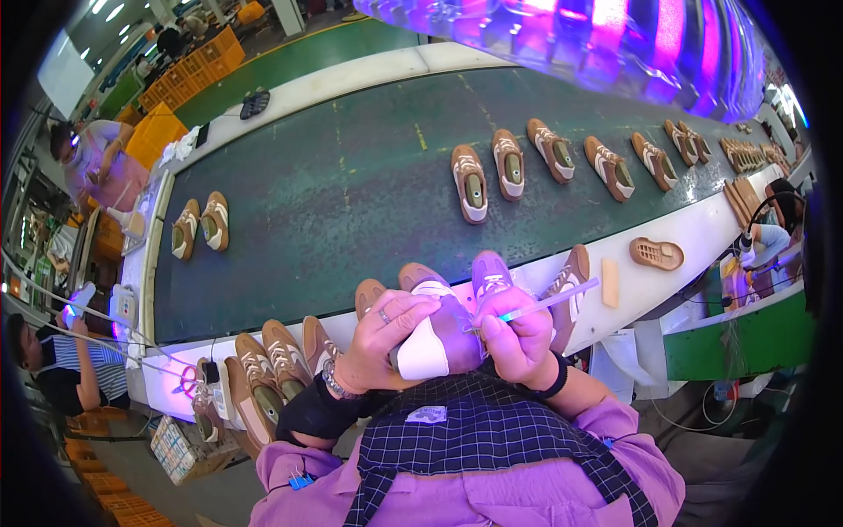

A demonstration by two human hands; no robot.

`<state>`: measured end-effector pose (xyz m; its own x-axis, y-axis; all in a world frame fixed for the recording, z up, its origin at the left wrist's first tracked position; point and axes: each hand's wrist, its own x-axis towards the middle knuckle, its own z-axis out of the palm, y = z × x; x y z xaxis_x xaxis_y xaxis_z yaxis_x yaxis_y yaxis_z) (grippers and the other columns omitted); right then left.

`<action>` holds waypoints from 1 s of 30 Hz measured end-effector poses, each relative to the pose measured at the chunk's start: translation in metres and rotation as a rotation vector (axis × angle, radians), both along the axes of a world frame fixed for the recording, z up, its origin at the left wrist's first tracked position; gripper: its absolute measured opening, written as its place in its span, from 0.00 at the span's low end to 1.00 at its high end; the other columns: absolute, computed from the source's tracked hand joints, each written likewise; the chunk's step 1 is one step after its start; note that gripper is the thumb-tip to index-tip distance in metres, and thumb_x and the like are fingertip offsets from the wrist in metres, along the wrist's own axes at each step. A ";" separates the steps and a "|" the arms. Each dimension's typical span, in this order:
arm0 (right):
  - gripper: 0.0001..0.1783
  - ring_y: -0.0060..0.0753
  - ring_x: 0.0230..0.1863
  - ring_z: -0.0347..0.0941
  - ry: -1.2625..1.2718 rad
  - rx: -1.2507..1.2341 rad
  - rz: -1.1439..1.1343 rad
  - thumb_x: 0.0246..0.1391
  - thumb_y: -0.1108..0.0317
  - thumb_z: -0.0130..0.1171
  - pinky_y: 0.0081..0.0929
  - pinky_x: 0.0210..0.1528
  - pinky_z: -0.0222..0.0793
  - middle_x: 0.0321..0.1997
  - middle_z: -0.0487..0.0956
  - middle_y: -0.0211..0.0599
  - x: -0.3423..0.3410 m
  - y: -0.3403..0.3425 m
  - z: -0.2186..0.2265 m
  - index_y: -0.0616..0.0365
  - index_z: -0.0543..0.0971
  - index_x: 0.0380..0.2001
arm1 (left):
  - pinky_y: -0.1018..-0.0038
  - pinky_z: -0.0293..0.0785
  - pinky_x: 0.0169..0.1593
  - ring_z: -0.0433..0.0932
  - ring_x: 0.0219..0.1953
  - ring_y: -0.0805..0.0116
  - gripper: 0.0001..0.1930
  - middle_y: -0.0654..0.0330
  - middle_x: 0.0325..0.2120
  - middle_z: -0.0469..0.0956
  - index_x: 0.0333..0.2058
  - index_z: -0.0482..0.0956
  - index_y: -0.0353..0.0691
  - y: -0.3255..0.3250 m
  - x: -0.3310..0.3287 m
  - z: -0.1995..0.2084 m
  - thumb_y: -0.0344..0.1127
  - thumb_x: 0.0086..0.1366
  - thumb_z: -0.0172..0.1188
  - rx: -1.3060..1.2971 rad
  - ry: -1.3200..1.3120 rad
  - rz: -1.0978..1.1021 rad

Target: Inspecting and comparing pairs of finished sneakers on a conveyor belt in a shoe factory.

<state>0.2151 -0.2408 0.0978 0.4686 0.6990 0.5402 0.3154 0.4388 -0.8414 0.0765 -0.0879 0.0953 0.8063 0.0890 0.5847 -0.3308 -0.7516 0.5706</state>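
My left hand (378, 342), with a ring and a watch on it, grips a brown-and-white sneaker (424, 353) in front of my apron. The sneaker's white heel part faces me and its side is lit purple. My right hand (518, 344) is closed round a slim, pale stick-like tool (555, 297), its long end slanting up to the right. The tool's near end is at the sneaker's side, partly hidden by my fingers. Just beyond, another sneaker (492, 277) stands on the white ledge. More brown sneakers (285, 356) line the ledge to my left.
A green conveyor belt (334, 237) carries several spaced sneakers. A clear lamp housing (606, 44) glowing purple hangs above. On the ledge lie a shoe sole (657, 253), a tan strip (609, 283) and red-handled scissors (185, 381). Co-workers (105, 167) are at the left.
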 end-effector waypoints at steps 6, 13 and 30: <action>0.03 0.22 0.21 0.67 -0.071 0.049 -0.021 0.52 0.76 0.49 0.21 0.24 0.62 0.21 0.73 0.33 0.004 0.000 0.000 0.62 0.73 0.28 | 0.66 0.70 0.45 0.74 0.41 0.55 0.36 0.54 0.40 0.75 0.48 0.72 0.32 -0.002 0.003 -0.001 0.33 0.35 0.70 -0.046 0.037 -0.003; 0.04 0.18 0.18 0.64 -0.133 0.082 -0.035 0.54 0.75 0.47 0.18 0.22 0.60 0.18 0.71 0.29 0.009 -0.001 0.001 0.63 0.71 0.29 | 0.66 0.69 0.46 0.74 0.42 0.55 0.36 0.54 0.40 0.75 0.48 0.73 0.34 -0.004 0.006 -0.004 0.33 0.33 0.68 -0.106 0.080 0.006; 0.04 0.20 0.20 0.66 -0.167 0.140 -0.075 0.54 0.75 0.47 0.19 0.23 0.61 0.19 0.72 0.31 0.016 -0.004 0.000 0.62 0.72 0.28 | 0.67 0.69 0.47 0.74 0.41 0.57 0.37 0.55 0.38 0.76 0.48 0.74 0.36 -0.011 0.015 -0.006 0.34 0.32 0.69 -0.237 0.141 -0.002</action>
